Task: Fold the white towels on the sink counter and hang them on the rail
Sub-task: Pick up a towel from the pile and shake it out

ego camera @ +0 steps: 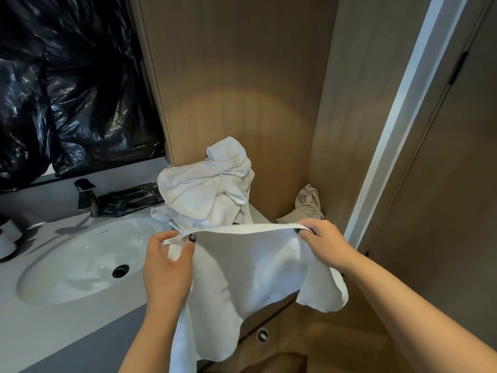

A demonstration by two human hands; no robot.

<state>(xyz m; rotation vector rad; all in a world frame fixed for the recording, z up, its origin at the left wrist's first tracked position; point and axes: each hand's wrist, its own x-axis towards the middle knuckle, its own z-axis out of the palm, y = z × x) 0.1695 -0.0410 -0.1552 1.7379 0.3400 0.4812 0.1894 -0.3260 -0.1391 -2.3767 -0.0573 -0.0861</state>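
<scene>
I hold a white towel [242, 267] stretched out in front of me above the counter's right end. My left hand [168, 262] pinches its upper left corner between thumb and fingers. My right hand [322, 243] grips the upper right corner, fingers curled over the hem. The cloth hangs loose below both hands, past the counter edge. Behind it a crumpled heap of white towels [207, 184] lies on the grey sink counter [53, 327] against the wooden wall. No rail is in view.
An oval white basin [80, 259] with a dark drain lies to the left, a dark faucet [87, 197] behind it. Black plastic sheeting [67, 76] covers the mirror. A beige drawstring pouch [306, 203] sits in the right corner. A door frame [403, 103] stands at the right.
</scene>
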